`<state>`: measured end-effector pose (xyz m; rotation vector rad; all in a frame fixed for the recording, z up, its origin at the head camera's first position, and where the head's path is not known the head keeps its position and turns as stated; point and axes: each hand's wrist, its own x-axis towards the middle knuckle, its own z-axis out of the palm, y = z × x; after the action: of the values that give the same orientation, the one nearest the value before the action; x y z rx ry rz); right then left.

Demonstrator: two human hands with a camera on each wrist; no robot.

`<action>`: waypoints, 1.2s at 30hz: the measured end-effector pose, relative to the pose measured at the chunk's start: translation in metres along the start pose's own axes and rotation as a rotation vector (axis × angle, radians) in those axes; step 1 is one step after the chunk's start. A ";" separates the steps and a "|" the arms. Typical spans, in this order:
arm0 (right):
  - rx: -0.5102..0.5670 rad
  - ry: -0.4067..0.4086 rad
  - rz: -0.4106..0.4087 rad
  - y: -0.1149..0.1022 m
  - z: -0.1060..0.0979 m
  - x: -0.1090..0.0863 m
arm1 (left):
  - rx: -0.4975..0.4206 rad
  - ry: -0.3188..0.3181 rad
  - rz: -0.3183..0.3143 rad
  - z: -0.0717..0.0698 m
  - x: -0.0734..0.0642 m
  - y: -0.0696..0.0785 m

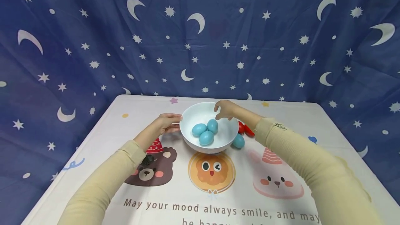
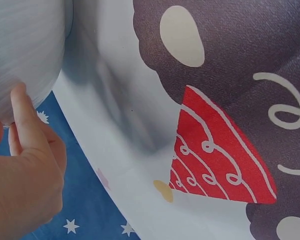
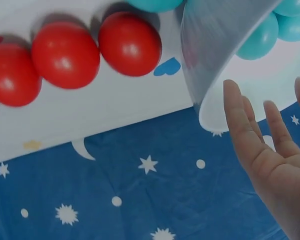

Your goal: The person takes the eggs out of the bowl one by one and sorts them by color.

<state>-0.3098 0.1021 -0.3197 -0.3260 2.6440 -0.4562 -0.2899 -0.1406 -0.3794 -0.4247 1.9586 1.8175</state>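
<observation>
A white bowl (image 1: 194, 142) stands near the table's back middle with three blue eggs (image 1: 206, 138) inside. My left hand (image 1: 166, 122) grips its left side, thumb by the rim and fingers against the outer wall; the left wrist view shows fingertips touching the bowl (image 2: 27, 45). Over the right part of the bowl, my right hand (image 1: 225, 109) hovers above the eggs with relaxed fingers and nothing in them. From the right wrist, its spread fingers appear apart from the blue eggs (image 3: 260, 40). Another blue egg (image 1: 238, 141) lies on the table against the bowl's right side.
Several red eggs (image 3: 66, 55) lie in a row right of the bowl, partly hidden by my right forearm in the head view. A printed white cloth (image 1: 231, 183) covers the table. Behind it hangs a blue curtain (image 1: 218, 72) with moons and stars.
</observation>
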 end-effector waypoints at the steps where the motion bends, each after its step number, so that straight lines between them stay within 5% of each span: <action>1: 0.012 0.009 0.004 0.000 0.001 0.002 | -0.003 -0.004 0.002 0.000 0.000 0.000; 15: 0.041 0.003 0.007 0.001 0.021 0.012 | 0.001 -0.029 0.017 -0.006 0.009 -0.006; 36: 0.173 0.023 -0.009 0.006 0.046 0.016 | -0.006 -0.019 0.001 -0.001 0.001 0.000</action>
<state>-0.3040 0.0904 -0.3666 -0.2794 2.6036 -0.6906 -0.2908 -0.1418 -0.3800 -0.4069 1.9407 1.8221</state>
